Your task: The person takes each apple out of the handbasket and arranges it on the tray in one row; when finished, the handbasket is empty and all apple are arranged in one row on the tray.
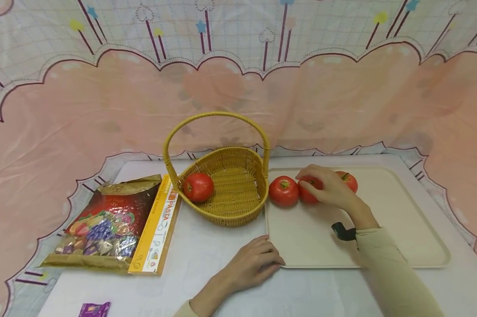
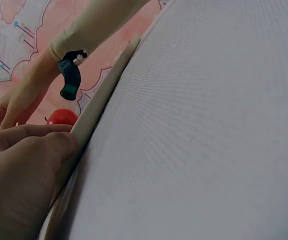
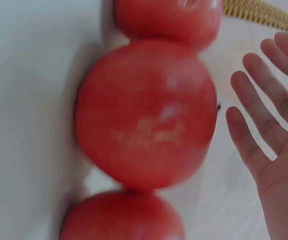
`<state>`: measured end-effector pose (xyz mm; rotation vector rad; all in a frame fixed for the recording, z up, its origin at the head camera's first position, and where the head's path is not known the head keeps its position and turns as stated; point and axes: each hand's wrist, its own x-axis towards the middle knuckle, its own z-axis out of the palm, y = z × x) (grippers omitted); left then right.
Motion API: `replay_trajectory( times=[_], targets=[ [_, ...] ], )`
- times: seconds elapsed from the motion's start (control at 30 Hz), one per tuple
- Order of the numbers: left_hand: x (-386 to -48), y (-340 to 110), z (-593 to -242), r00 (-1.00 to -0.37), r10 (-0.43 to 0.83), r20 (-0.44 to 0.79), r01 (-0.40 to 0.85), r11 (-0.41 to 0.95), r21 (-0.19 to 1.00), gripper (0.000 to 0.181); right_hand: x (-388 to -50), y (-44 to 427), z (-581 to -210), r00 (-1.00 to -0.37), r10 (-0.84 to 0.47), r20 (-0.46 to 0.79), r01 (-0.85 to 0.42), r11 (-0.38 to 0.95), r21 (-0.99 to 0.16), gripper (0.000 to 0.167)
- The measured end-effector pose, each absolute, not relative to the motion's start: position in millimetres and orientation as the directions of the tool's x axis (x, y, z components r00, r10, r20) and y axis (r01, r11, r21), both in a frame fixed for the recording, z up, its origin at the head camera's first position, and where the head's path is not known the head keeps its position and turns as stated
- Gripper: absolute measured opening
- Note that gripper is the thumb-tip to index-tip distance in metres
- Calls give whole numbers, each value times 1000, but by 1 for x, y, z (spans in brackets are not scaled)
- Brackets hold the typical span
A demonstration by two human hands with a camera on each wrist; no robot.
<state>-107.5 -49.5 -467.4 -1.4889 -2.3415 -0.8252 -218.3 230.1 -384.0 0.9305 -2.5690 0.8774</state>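
My right hand [image 1: 329,187] hovers over the middle apple [image 1: 307,193], part of which it hides. In the right wrist view, the fingers [image 3: 263,127] are spread, apart from the red apple [image 3: 146,115]. Either side of it on the cream tray [image 1: 365,251] sit a left apple [image 1: 284,191] and a right apple [image 1: 348,180]. The near left corner of the tray is where my left hand [image 1: 252,262] rests, its relaxed fingers touching the rim [image 2: 101,92]. A yellow wicker basket [image 1: 230,220] stands left of the tray, with one apple [image 1: 199,187] inside.
A tall handle [image 1: 216,113] arches over the basket. Left of it lie a yellow pasta box [image 1: 155,233] and a candy bag [image 1: 104,224]. A purple wrapped candy [image 1: 94,309] is at the table's front. A patterned cloth [image 1: 341,110] hangs behind the table.
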Motion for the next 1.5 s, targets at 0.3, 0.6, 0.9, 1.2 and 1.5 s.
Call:
replay_trajectory(
  times=[0.3,0.6,0.9,1.2,1.5],
  targets=[
    [-108,-51,-468,-448,748,489,889,316,331,8,-221,197,-382,-729,-532,432,-685,553,-475,16],
    [-109,-51,-468,-425,744,516,902,302,308,9,-222,168,-370,-671,-609,422,-736,482,-475,16],
    [-108,-50,-468,-417,746,520,907,303,292,9,-226,131,-355,-584,-714,386,-805,446,-392,17],
    [-109,-51,-468,-413,748,520,909,302,288,10,-236,85,-339,-510,-816,272,-842,410,-351,23],
    [-109,-51,-468,-414,752,513,908,305,287,9,-245,51,-333,-429,-867,253,-884,345,-315,22]
  ],
)
